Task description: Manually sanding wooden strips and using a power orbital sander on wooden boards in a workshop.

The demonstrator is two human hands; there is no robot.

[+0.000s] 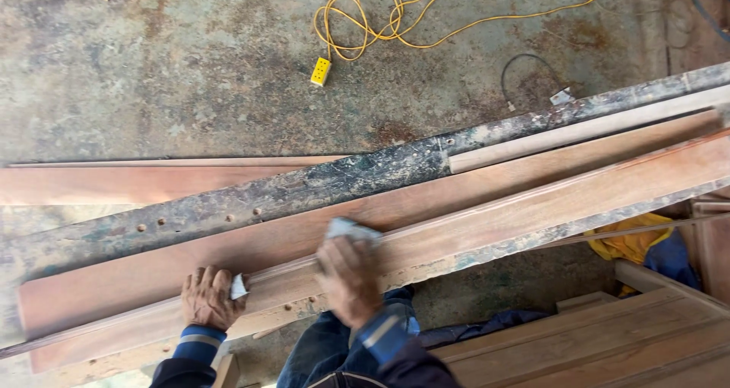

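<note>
Reddish timber, a long plank [471,221] on the tabletop [228,205], looked partly sanded, with the right hand [348,280] fingers clamped on pale sandpaper [351,230] mid-length and the left hand [207,297] pinching perhaps another scrap [238,287].

I see reddish-brown planks [426,236] lying against a grey beam [319,186] speckled with white paint. Beyond that beam, a bright yellow cord [380,23] and socket block [321,71] lie on mottled grey-rust concrete [152,68].
</note>
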